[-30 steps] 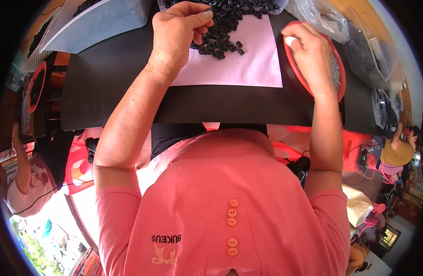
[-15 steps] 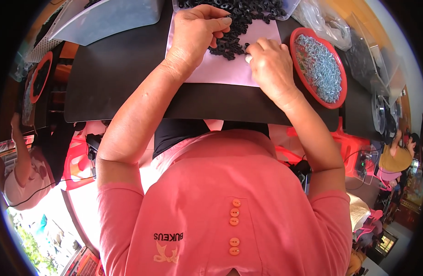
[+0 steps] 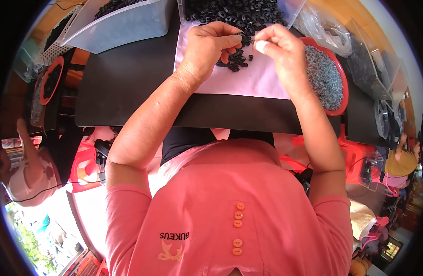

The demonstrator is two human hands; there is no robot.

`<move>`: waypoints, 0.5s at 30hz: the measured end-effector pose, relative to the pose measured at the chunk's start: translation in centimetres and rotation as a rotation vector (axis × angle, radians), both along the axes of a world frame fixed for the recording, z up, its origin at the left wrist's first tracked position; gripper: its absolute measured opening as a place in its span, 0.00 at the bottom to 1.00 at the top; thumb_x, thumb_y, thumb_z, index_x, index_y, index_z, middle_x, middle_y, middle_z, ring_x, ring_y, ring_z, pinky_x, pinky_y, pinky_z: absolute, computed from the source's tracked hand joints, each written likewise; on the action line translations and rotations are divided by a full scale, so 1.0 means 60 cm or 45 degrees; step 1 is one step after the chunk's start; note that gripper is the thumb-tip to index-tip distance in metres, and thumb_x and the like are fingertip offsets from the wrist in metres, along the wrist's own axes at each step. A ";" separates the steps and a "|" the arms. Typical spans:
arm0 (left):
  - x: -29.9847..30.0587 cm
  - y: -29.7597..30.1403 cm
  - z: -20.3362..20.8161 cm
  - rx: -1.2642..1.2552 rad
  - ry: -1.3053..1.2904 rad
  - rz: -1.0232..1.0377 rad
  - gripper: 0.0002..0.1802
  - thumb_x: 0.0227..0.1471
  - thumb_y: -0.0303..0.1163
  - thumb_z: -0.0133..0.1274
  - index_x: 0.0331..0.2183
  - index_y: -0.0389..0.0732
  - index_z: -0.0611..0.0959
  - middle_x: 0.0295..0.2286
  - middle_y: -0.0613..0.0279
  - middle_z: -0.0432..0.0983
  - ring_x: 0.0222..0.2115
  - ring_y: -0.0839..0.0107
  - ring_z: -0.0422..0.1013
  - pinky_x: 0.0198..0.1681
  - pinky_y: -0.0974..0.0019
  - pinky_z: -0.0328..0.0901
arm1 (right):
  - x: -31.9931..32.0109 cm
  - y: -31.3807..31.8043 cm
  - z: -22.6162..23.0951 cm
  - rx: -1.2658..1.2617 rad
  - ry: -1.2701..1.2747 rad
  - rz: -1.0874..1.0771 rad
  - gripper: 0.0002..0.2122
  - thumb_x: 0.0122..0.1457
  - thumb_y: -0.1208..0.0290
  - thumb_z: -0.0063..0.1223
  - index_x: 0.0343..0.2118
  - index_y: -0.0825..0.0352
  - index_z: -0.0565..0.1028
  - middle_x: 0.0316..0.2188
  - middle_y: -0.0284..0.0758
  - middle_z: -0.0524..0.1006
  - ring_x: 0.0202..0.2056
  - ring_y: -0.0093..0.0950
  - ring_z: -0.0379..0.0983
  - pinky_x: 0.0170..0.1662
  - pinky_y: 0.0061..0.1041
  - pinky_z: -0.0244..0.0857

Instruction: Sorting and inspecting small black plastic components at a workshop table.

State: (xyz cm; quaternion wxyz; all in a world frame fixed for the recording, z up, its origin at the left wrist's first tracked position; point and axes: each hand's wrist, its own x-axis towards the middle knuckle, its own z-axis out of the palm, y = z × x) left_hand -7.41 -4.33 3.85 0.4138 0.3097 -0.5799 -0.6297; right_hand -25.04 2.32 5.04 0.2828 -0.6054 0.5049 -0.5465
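Over a pale pink sheet point(image 3: 248, 85), my left hand point(image 3: 203, 50) is closed, its thumb and fingertips pinched together beside a pile of small black plastic parts point(image 3: 233, 63). Whatever those fingers hold cannot be told apart from the black parts behind them. My right hand point(image 3: 287, 53) is also closed in a pinch, its tips a little right of the left ones; the thumb tip looks white. Between its fingertips a tiny piece may show, too small to name. A red basin point(image 3: 344, 87) full of small silvery-blue metal pieces point(image 3: 324, 76) stands just right of that hand.
A clear bin point(image 3: 289, 14) of black parts opens onto the sheet at the back. Another translucent bin point(image 3: 128, 34) stands back left on the dark table point(image 3: 138, 87). Clear plastic bags point(image 3: 331, 37) lie behind the basin. Other people sit at far left and far right.
My right hand has lifted from the lower right edge of the black pile toward my left fingertips. My left hand keeps its pinch. The whole view has shifted slightly.
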 end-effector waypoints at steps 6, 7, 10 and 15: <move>0.004 -0.003 0.003 0.037 0.023 -0.016 0.09 0.53 0.26 0.56 0.37 0.31 0.82 0.26 0.58 0.79 0.25 0.76 0.73 0.24 0.73 0.66 | 0.001 -0.030 0.029 0.015 0.041 -0.006 0.06 0.54 0.80 0.54 0.35 0.70 0.78 0.28 0.27 0.77 0.31 0.16 0.70 0.39 0.18 0.64; 0.005 -0.004 0.002 0.051 0.051 -0.022 0.09 0.54 0.26 0.56 0.37 0.31 0.81 0.26 0.58 0.79 0.25 0.75 0.73 0.24 0.73 0.66 | 0.003 -0.033 0.031 0.036 0.023 0.045 0.06 0.54 0.80 0.54 0.35 0.71 0.78 0.28 0.28 0.77 0.32 0.17 0.70 0.39 0.18 0.65; 0.005 -0.002 0.003 0.050 0.050 -0.017 0.09 0.54 0.26 0.56 0.37 0.31 0.81 0.27 0.57 0.79 0.25 0.75 0.73 0.24 0.73 0.66 | 0.002 -0.042 0.026 0.061 -0.021 0.109 0.06 0.54 0.80 0.53 0.35 0.71 0.77 0.29 0.29 0.77 0.33 0.17 0.71 0.39 0.18 0.65; 0.006 0.000 0.005 0.055 0.013 -0.004 0.09 0.54 0.25 0.56 0.37 0.31 0.81 0.26 0.57 0.79 0.24 0.75 0.73 0.24 0.73 0.65 | 0.005 -0.043 0.018 0.055 -0.116 0.138 0.07 0.54 0.81 0.52 0.35 0.72 0.77 0.30 0.30 0.77 0.33 0.17 0.71 0.40 0.19 0.65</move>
